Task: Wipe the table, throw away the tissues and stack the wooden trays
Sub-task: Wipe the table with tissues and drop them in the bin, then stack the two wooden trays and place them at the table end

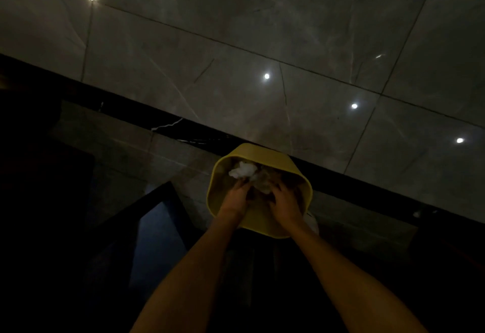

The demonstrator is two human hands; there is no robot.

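Observation:
A yellow bin [258,155] stands on the dim floor below me. Crumpled white tissues [242,169] lie inside it. Both my hands reach down into its mouth. My left hand [236,197] has its fingers on the tissues near the middle. My right hand [284,202] is beside it, fingers curled around a grey-white wad [262,184]. The light is too low to tell how firmly either hand grips. No table and no wooden trays are in view.
Glossy grey floor tiles [288,30] with reflected ceiling lights fill the upper part. A black band [162,122] runs diagonally across the floor behind the bin. A dark piece of furniture [147,227] stands at the lower left.

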